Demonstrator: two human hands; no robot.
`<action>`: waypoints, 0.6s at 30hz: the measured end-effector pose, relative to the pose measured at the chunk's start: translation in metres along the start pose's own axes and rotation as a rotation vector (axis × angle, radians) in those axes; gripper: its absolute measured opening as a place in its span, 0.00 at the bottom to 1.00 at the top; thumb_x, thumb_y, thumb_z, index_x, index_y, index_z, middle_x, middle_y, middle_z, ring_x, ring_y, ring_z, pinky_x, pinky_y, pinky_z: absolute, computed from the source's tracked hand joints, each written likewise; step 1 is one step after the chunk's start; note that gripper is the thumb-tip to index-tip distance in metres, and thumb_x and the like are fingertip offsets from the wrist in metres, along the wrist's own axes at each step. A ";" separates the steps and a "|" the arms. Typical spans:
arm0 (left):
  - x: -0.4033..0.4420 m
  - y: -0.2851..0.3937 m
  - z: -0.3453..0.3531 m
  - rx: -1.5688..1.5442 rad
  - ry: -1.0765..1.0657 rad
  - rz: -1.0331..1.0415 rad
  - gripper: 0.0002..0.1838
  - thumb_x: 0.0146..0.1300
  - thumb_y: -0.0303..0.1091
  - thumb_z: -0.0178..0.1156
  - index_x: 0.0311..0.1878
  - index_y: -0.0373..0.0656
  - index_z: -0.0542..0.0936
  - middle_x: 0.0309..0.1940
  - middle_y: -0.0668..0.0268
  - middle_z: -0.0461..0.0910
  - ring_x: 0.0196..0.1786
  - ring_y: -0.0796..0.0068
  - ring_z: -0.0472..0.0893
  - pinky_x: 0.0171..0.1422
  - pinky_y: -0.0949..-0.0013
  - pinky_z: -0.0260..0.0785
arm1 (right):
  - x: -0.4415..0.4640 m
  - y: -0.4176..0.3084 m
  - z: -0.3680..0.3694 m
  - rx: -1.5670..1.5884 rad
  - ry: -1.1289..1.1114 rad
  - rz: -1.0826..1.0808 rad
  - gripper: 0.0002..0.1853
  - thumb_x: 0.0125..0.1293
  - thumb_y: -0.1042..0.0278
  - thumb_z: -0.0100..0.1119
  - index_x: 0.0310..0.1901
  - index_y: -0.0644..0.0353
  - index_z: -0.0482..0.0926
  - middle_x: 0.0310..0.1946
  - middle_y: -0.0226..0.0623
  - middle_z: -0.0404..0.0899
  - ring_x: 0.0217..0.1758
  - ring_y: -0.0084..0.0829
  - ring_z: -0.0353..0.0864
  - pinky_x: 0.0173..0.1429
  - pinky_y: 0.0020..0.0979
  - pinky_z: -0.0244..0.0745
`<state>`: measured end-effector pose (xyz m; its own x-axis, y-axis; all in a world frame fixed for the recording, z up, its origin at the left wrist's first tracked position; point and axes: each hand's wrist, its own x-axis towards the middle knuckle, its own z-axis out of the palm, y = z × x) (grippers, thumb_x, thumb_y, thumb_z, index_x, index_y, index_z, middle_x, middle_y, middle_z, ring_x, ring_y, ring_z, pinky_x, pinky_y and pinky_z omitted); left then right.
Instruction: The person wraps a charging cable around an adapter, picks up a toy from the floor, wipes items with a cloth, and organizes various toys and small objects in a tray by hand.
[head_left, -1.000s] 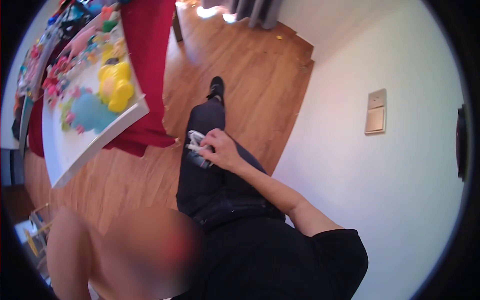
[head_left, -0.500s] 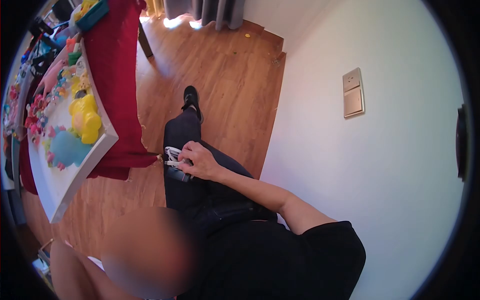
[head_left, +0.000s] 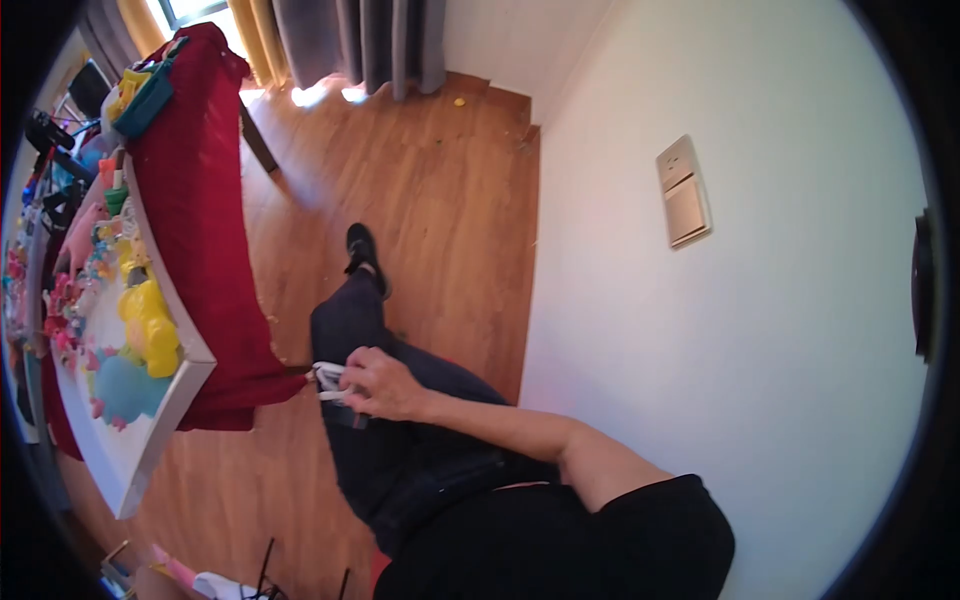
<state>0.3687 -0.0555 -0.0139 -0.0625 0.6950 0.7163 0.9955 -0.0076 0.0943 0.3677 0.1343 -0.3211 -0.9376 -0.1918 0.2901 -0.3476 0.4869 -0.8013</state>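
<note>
My right hand (head_left: 385,385) rests over my thigh, its fingers closed around a looped white cable (head_left: 330,378). Just below the fingers a dark, flat, box-like object (head_left: 348,415) lies against the dark trousers; whether the cable joins it I cannot tell. My left hand is out of view. Only a small patch of skin shows at the bottom left edge.
To the left, a white tray (head_left: 150,462) holds a yellow toy (head_left: 150,325), a light blue toy (head_left: 130,388) and several small figures. It stands on a table with a red cloth (head_left: 205,250). A wall with a socket plate (head_left: 684,192) rises on the right.
The view has shifted, so table, tray and leg appear lower and further left. A blurred round shape and an arm at the lower left have mostly left view. My right hand keeps the cable.
</note>
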 end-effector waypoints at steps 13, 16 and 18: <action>0.001 0.003 0.001 -0.011 0.116 0.117 0.18 0.58 0.42 0.60 0.48 0.44 0.77 0.32 0.65 0.73 0.35 0.71 0.74 0.43 0.67 0.67 | 0.000 -0.011 -0.007 0.035 -0.027 0.015 0.09 0.48 0.66 0.64 0.31 0.57 0.77 0.37 0.40 0.71 0.42 0.41 0.72 0.45 0.37 0.71; 0.002 0.004 0.000 0.006 0.133 0.141 0.17 0.58 0.42 0.59 0.48 0.44 0.77 0.31 0.65 0.73 0.35 0.72 0.74 0.42 0.67 0.67 | -0.001 -0.006 -0.001 -0.011 0.029 -0.038 0.09 0.47 0.67 0.64 0.31 0.56 0.77 0.37 0.38 0.70 0.42 0.40 0.72 0.44 0.37 0.72; 0.001 0.006 -0.002 0.019 0.135 0.144 0.17 0.58 0.42 0.59 0.48 0.45 0.77 0.31 0.65 0.73 0.35 0.72 0.74 0.42 0.67 0.67 | 0.005 -0.008 -0.001 -0.002 -0.017 -0.025 0.09 0.47 0.67 0.64 0.31 0.56 0.78 0.37 0.37 0.70 0.41 0.39 0.72 0.44 0.36 0.72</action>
<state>0.3742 -0.0562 -0.0107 0.0729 0.5850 0.8078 0.9960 -0.0852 -0.0282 0.3660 0.1300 -0.3125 -0.9281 -0.2189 0.3011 -0.3712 0.4838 -0.7925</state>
